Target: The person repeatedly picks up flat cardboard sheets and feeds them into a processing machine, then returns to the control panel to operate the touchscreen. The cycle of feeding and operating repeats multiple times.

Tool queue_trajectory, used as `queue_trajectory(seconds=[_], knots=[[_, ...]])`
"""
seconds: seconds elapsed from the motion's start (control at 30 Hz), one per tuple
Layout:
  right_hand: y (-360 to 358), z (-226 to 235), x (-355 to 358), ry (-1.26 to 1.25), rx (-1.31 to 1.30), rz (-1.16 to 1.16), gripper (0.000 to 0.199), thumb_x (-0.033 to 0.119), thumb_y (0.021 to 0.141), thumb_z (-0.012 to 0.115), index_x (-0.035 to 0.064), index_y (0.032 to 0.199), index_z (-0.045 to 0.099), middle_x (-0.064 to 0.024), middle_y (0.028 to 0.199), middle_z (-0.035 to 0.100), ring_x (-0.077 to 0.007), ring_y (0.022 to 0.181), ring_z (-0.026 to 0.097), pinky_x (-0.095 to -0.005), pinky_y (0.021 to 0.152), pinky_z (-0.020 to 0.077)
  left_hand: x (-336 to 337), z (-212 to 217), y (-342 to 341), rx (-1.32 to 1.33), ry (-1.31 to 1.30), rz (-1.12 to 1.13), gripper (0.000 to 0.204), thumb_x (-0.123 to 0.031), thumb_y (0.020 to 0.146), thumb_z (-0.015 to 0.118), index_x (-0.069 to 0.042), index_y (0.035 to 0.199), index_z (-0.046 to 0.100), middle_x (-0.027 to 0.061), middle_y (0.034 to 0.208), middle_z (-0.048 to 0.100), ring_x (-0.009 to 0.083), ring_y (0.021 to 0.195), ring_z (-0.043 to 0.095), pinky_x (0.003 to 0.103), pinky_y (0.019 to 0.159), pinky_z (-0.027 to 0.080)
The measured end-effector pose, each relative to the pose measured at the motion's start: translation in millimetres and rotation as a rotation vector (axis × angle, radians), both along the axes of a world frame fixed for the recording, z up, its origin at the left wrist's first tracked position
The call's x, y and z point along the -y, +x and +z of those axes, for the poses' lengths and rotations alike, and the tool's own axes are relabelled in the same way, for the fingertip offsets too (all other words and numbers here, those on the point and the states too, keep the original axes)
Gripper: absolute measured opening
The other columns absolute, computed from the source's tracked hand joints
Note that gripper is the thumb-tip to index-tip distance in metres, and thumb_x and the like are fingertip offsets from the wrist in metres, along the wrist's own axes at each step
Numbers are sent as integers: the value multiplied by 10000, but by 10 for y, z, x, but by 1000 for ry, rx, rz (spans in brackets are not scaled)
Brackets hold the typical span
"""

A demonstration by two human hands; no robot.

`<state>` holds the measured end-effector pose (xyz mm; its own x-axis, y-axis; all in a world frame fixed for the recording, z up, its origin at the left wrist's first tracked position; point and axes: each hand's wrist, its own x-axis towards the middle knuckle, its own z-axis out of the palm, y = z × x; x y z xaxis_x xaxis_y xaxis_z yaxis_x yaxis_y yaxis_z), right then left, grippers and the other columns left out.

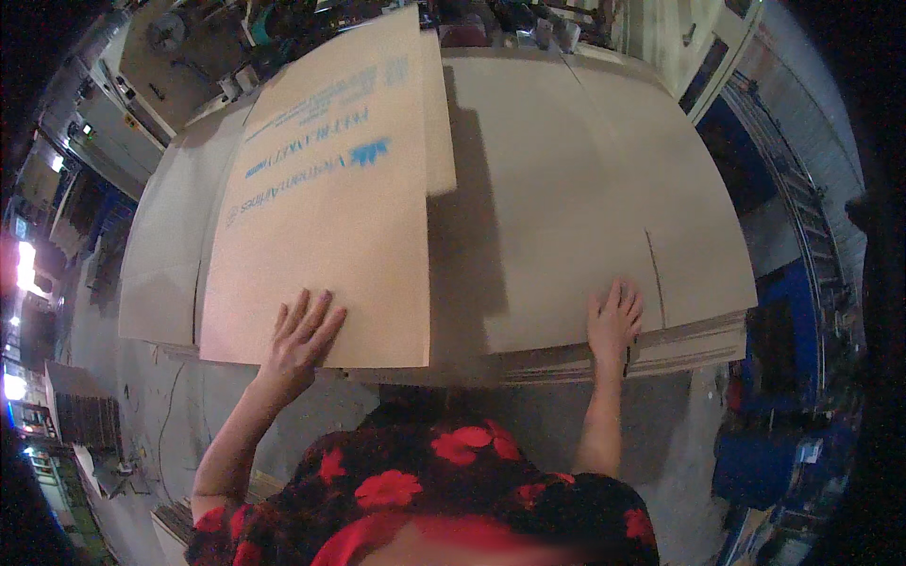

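A tan cardboard sheet (pixel 330 255) with blue printing lies left of centre, over a stack of flat brown cardboard (pixel 576 179). Its right edge stands up off the stack and throws a dark shadow to the right. Fingers spread, my left hand (pixel 304 338) rests flat on the printed sheet close to its near edge. My right hand (pixel 615 319) lies with fingers extended on the brown cardboard at the right, by the front edge and next to a dark slit (pixel 655 278). Neither hand grips anything.
Layered board edges (pixel 679 351) show along the stack's front right. Further cardboard (pixel 175 226) extends at the left. Another pile of cardboard (pixel 87 415) stands on the floor at far left. Blue objects (pixel 764 462) and a ladder-like metal frame (pixel 802 212) are at the right.
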<state>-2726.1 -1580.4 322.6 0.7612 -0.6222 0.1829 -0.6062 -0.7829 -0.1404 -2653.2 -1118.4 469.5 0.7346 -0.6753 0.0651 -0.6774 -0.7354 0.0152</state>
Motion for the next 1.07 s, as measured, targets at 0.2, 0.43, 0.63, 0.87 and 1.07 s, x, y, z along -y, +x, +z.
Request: queue_trajectory(seconds=[0.2, 0.43, 0.63, 0.87, 1.07], knots=[[-1098, -8, 183, 129, 961, -652, 768, 199, 775, 657, -38, 1343, 198, -225, 1359, 294, -366, 1244, 295, -516, 1023, 233, -713, -415, 90, -120, 296, -3, 501, -135, 828, 531, -220, 1304, 399, 92, 1380, 342, 380, 1259, 309, 625, 952, 276], [-1081, 176, 227, 1119, 1353, -486, 609, 34, 737, 655, 18, 1270, 361, -140, 1234, 453, -265, 1098, 466, -412, 912, 412, -920, -588, 137, -106, 348, -12, 549, -108, 800, 548, -220, 1313, 388, 77, 1410, 303, 377, 1291, 264, 629, 952, 272], [-988, 525, 34, 887, 1384, -157, 563, -13, 742, 628, 4, 1249, 385, -142, 1246, 448, -265, 1090, 477, -384, 907, 418, -853, -644, 154, -91, 273, -28, 499, -161, 818, 548, -212, 1296, 415, 75, 1404, 315, 382, 1287, 269, 638, 946, 268], [-816, 544, -411, 341, 344, 173, 395, 90, 837, 546, 21, 1218, 470, -151, 1314, 414, -275, 1148, 445, -440, 946, 371, -900, -834, 142, 92, 182, -104, 526, -198, 799, 570, -250, 1293, 398, 48, 1353, 360, 354, 1217, 336, 653, 856, 334], [-408, 208, -683, -928, -115, 950, 714, 640, 776, 483, 160, 1304, 433, -123, 1351, 379, -311, 1244, 335, -475, 1025, 254, -922, -880, 128, 100, 171, -140, 559, -227, 800, 578, -266, 1314, 364, 48, 1364, 342, 355, 1239, 304, 660, 869, 331]])
